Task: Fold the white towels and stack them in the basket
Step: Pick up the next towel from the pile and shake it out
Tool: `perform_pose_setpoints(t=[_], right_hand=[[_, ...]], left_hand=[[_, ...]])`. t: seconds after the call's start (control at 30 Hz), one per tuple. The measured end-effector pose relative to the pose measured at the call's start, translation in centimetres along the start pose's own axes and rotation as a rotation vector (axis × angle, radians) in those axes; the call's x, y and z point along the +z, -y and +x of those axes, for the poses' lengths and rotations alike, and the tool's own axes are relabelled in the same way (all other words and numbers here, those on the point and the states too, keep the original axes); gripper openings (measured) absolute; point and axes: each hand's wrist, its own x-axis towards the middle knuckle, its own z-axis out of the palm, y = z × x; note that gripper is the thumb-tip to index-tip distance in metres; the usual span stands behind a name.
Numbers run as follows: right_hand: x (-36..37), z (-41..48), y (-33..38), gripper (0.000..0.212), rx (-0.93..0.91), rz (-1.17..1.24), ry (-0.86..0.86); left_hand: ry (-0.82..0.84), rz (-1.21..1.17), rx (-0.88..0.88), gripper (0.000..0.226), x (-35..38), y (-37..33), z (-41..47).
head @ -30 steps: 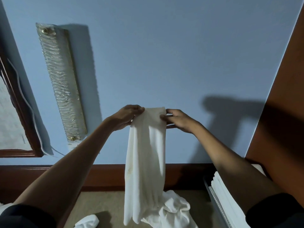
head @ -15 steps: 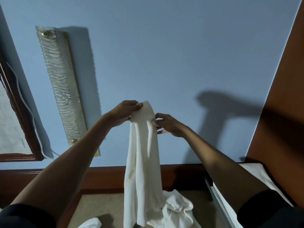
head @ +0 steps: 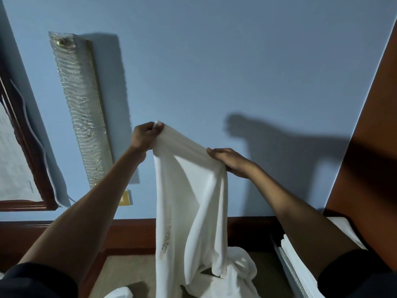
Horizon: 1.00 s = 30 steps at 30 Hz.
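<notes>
We hold one white towel (head: 190,201) up in the middle of the frame, in front of the blue wall (head: 214,61). Our left hand (head: 143,136) pinches one top corner tight. Our right hand (head: 227,161) grips the top edge a little lower and to the right, with its fingers curled over the cloth. So each grip is closed on this towel. The towel hangs down long and loose, and it is not folded yet. We think we are spreading it out to start the first fold.

At the lower right of the frame we see the basket (head: 281,258). Some folded towels (head: 300,269) lie stacked in it, so part of the job looks done. We cannot tell how many are in there.

At the bottom middle, more loose towels (head: 240,269) lie in a crumpled heap on a tan surface (head: 133,269). A small white bit peeks in at the bottom left too. We must fold the towel in our hands, put it on the stack, and then do the heap.
</notes>
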Motion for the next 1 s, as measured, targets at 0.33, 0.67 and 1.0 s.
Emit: perform_pose_setpoints(t=[0.33, 0.67, 1.0], right_hand=[[-5.2, -1.9, -6.9, 0.046, 0.012, -0.125, -0.188], [-0.4, 0.4, 2.5, 0.032, -0.273, -0.248, -0.097], [-1.1, -0.2, 1.4, 0.035, -0.193, -0.22, -0.091]], left_hand=[[-0.212, 0.229, -0.099, 0.018, -3.1, 3.3, 1.0], [0.685, 0.281, -0.093, 0.047, 5.1, 0.5, -3.5], [0.671, 0.214, -0.023, 0.024, 5.3, -1.4, -3.3]])
